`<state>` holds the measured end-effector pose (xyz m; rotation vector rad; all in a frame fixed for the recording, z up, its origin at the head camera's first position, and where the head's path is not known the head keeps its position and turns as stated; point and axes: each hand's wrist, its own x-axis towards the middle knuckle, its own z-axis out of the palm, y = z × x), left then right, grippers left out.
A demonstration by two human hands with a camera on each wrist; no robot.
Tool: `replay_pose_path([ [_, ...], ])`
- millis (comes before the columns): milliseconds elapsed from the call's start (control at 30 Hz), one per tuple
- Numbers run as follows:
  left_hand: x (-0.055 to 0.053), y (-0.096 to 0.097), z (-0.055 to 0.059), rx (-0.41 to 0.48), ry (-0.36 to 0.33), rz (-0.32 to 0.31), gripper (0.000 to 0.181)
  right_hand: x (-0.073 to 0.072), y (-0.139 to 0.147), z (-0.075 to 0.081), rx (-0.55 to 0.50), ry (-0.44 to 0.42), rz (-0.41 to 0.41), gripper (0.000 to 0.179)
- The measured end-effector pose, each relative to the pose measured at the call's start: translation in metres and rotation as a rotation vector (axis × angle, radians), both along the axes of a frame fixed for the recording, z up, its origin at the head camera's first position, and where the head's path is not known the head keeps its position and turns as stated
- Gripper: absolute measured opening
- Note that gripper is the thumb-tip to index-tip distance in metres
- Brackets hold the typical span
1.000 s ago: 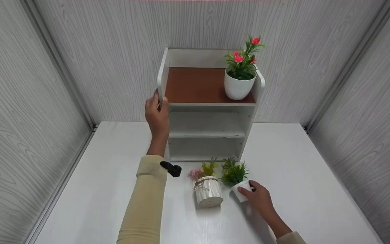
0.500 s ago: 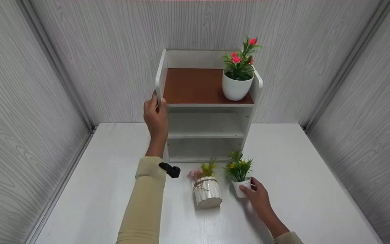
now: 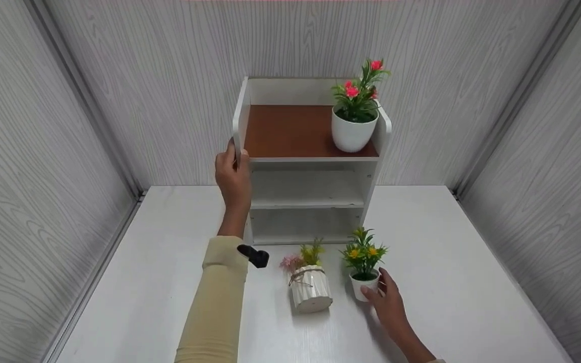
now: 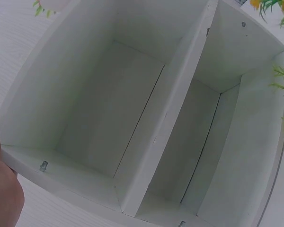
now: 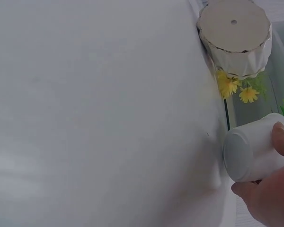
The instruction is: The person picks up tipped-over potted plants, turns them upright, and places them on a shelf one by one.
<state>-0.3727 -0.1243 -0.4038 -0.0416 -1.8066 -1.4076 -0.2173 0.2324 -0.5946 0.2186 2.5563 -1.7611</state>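
Note:
A white shelf unit with a brown top board stands at the back of the white table. My left hand grips the front edge of its left side panel; the left wrist view shows the two bare compartments of the shelf unit. My right hand holds a small white pot of yellow flowers, upright on the table, with fingers and thumb round the small pot. To its left a ribbed white pot with pink and yellow flowers lies tipped back, base toward me.
A white pot of pink flowers stands on the right of the top board. Grey wood-grain walls close in the table on three sides. A black wrist mount sits on my left sleeve. The ribbed pot lies near my right hand.
The small pot, tilted a second ago, now stands upright and a little further right under my right hand. My left hand stays on the shelf panel.

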Motion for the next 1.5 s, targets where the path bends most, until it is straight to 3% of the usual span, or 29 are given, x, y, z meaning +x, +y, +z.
replay_pose_path([
  [200, 0.000, 0.001, 0.003, 0.003, -0.007, -0.003, 0.048, 0.003, 0.000, -0.001, -0.018, 0.027, -0.009, 0.094],
  [600, 0.000, 0.003, -0.001, -0.001, 0.000, 0.002, 0.047, -0.004, -0.001, -0.008, -0.118, 0.050, -0.027, 0.093],
  [1133, 0.001, 0.001, -0.001, 0.032, -0.001, -0.018, 0.048, -0.002, -0.003, -0.013, -0.027, 0.079, -0.014, 0.082],
  [1500, 0.001, 0.002, -0.002, 0.037, -0.004, -0.023, 0.047, 0.003, -0.010, -0.018, 0.031, 0.115, -0.052, 0.085],
])
